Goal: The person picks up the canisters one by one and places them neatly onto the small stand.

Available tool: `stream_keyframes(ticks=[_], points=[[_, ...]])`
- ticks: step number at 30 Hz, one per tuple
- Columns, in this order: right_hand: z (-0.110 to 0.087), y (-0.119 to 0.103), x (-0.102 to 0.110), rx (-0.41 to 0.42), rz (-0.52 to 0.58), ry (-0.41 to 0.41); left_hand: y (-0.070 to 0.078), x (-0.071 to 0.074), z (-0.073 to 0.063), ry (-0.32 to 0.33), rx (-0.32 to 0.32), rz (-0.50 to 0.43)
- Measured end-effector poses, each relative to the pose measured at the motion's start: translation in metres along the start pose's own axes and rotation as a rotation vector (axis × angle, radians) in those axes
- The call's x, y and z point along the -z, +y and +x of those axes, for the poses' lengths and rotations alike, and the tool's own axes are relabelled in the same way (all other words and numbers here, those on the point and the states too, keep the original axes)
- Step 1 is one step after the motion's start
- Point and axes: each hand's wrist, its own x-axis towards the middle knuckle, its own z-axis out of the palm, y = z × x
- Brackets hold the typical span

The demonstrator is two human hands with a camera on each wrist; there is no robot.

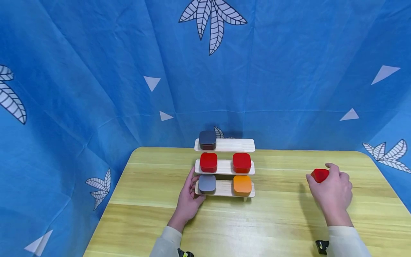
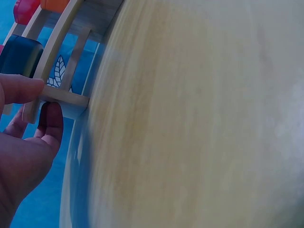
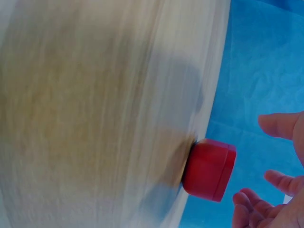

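A three-tier wooden display rack point(image 1: 224, 188) stands at the back middle of the table. My left hand point(image 1: 188, 200) grips the left end of its lowest tier; in the left wrist view the thumb lies on the board and fingers curl below. Right of the rack, a small red box point(image 3: 209, 169) rests on the table. My right hand point(image 1: 334, 189) hovers close by it with thumb and fingers spread; the right wrist view shows a gap between fingertips and box. In the head view the hand partly hides the red box point(image 1: 320, 175).
A dark navy box point(image 1: 207, 140) sits on the top tier's left. Two red boxes, left point(image 1: 208, 162) and right point(image 1: 242, 162), occupy the middle tier. Below are a grey-blue box point(image 1: 207, 184) and an orange box point(image 1: 242, 185). A blue curtain point(image 1: 276, 89) hangs behind the table point(image 1: 154, 185).
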Motion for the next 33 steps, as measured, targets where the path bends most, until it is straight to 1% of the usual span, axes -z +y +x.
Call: stream_keyframes(ticks=[2, 5, 8, 14, 18, 26, 33], points=[[0.002, 0.001, -0.001, -0.003, -0.001, -0.01, 0.003, 0.0, -0.002, -0.004, -0.007, -0.015], [0.005, 0.003, -0.003, -0.013, -0.005, -0.03, 0.003, 0.001, -0.001, -0.007, 0.007, -0.021], [0.007, 0.004, -0.004, -0.024, -0.01, -0.045, 0.003, 0.001, -0.001, -0.01, 0.004, -0.017], [0.014, 0.007, -0.006, -0.041, -0.037, -0.044, 0.003, 0.001, -0.001, -0.01, -0.003, -0.013], [0.018, 0.011, -0.007, -0.052, -0.058, -0.065, 0.002, 0.001, -0.001, -0.008, -0.001, -0.007], [0.02, 0.015, -0.005, -0.045, -0.029, -0.109, 0.004, 0.001, -0.001, -0.006, 0.005, -0.013], [0.021, 0.016, -0.004, -0.052, -0.025, -0.121, 0.007, 0.001, -0.002, -0.004, 0.017, -0.002]])
